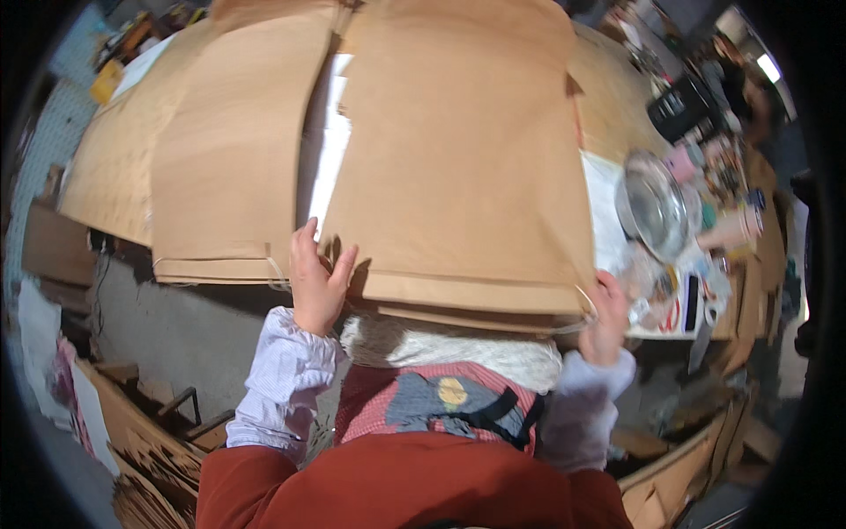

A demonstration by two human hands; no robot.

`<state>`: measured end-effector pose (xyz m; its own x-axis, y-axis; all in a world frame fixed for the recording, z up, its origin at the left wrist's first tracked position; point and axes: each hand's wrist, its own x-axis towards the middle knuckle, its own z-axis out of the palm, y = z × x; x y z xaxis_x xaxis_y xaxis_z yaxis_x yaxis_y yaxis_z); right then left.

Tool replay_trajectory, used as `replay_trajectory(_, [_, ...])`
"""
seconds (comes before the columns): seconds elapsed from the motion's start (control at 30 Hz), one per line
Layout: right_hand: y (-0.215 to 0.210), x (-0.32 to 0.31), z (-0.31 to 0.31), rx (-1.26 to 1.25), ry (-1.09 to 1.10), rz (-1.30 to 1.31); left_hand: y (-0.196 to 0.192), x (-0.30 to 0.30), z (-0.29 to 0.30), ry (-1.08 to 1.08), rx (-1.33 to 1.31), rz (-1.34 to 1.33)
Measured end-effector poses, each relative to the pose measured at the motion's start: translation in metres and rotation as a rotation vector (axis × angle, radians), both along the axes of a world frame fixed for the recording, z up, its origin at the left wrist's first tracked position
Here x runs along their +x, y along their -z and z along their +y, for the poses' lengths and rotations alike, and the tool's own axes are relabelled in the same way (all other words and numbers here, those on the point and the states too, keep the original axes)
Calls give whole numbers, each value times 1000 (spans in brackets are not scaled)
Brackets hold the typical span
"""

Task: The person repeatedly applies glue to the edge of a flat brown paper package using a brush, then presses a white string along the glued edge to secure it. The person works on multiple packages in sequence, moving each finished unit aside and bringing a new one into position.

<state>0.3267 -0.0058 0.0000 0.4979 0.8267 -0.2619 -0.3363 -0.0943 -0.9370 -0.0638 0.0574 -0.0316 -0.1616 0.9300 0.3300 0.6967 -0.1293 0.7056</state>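
A large stack of brown paper bags lies in front of me, its folded lower edge toward my body and thin white cord at the lower right corner. My left hand is open at the stack's lower left edge, thumb and fingers apart. At the lower right corner, my right hand rests against the side near the cord. Its fingers look extended, though partly hidden and slightly blurred. A second brown bag stack lies to the left, with cord at its lower corners. White paper shows between the stacks.
The wooden table reaches out left and far. On its right side stand a clear bowl, a pink cup, plastic bags and small items. A black bin is farther right. Cardboard boxes flank me below table height.
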Motion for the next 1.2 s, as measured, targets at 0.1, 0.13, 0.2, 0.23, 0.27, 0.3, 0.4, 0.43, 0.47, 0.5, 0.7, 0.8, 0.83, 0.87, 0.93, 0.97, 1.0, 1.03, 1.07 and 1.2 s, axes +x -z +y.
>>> replay_trajectory(0.1, [-10,17,-11,-9,-396,49,-19,-6,-9,27,-529,-607])
replay_trajectory(0.13, [-6,17,-12,-4,-527,-7,-23,-7,-13,27,-796,-778])
replay_trajectory(0.2, [10,3,-10,-42,-479,-482,-26,-12,-23,156,-401,-331])
replay_trajectory(0.23, [22,-13,-4,-5,-465,-689,-27,-20,-27,147,-87,40])
replay_trajectory(0.27, [32,-31,3,-53,-455,-702,-26,-33,-28,86,56,124])
replay_trajectory(0.3, [38,-52,12,-50,-474,-691,-26,-55,-30,41,170,214])
replay_trajectory(0.4, [38,-128,50,31,-539,-486,-22,-137,-30,-239,199,5])
replay_trajectory(0.43, [34,-157,67,211,-713,-213,-22,-173,-23,-308,215,46])
replay_trajectory(0.47, [32,-186,79,237,-800,-94,-22,-209,-18,-413,159,41])
replay_trajectory(0.5, [33,-216,93,89,-871,15,-21,-246,-4,-449,266,81])
replay_trajectory(0.7, [68,-364,138,-75,-948,-539,5,-425,43,-570,78,111])
replay_trajectory(0.8, [60,-385,128,-72,-925,-422,27,-459,60,-691,-121,296])
replay_trajectory(0.83, [54,-382,117,-61,-902,-123,29,-460,66,-746,-182,431])
replay_trajectory(0.87, [47,-375,105,-113,-877,176,27,-456,71,-809,-327,531])
replay_trajectory(0.93, [42,-332,69,-139,-1182,560,15,-428,78,-1042,-350,844])
replay_trajectory(0.97, [40,-305,50,-134,-1389,444,9,-403,73,-1087,-246,954])
replay_trajectory(1.0, [40,-276,31,-14,-1602,466,-3,-377,71,-1042,-69,1055])
replay_trajectory(1.03, [38,-243,14,79,-1636,157,-12,-345,66,-786,378,1062])
replay_trajectory(1.07, [34,-207,1,272,-1673,-45,-15,-306,57,-580,293,846])
replay_trajectory(1.2, [-12,-36,-21,-75,-796,-452,-18,-135,4,129,190,427])
